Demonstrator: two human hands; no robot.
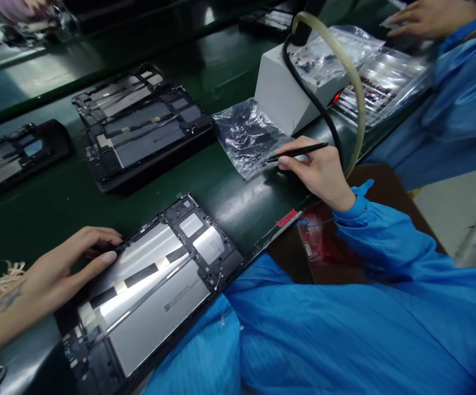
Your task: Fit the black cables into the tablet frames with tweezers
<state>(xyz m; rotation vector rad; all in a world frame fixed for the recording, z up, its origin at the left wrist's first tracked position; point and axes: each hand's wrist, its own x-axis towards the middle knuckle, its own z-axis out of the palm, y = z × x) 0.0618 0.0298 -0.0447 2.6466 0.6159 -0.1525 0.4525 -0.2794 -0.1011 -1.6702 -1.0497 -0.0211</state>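
Note:
An opened tablet [161,296], its silvery battery and black frame showing, lies at a slant near the bench's front edge. My left hand [83,258] grips its far left edge between thumb and fingers. In my right hand [318,170] is a pair of slim black tweezers [307,149], held like a pen. Their tip points left, over a clear plastic bag [248,134] of small dark parts. Whether the tip pinches a part is too small to tell.
More opened tablets [147,129] lie beyond on the green bench [225,197], another [7,156] at far left. A white box [279,90] carries a bag, with a black cable and yellowish hose arching beside it. A co-worker's hand [431,19] is near a parts tray [386,82].

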